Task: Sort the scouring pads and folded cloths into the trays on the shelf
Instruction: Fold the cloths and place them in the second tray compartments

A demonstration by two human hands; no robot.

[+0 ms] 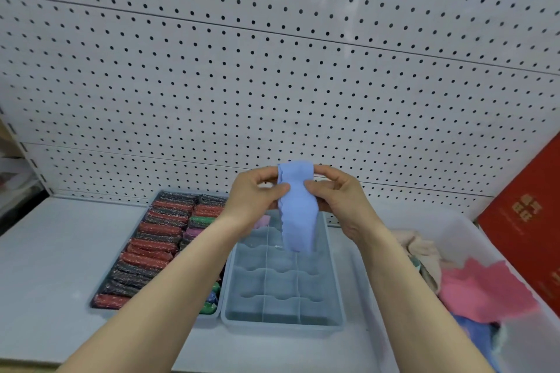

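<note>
A light blue cloth (298, 209) hangs folded lengthwise in the air above the divided grey tray (336, 297). My left hand (254, 194) pinches its upper left edge and my right hand (339, 194) pinches its upper right edge. The tray's compartments look bare apart from a pink cloth (263, 221) in a far compartment, partly hidden by my left wrist. Left of it, a second tray (101, 306) is packed with rows of sparkly scouring pads (151, 248) in red, black, green and purple.
A translucent bin (472, 227) at the right holds loose cloths: pink (481, 291), beige (421, 248) and blue (475, 333). A red box (527, 215) stands behind it. White pegboard (272, 70) backs the grey shelf (54, 257).
</note>
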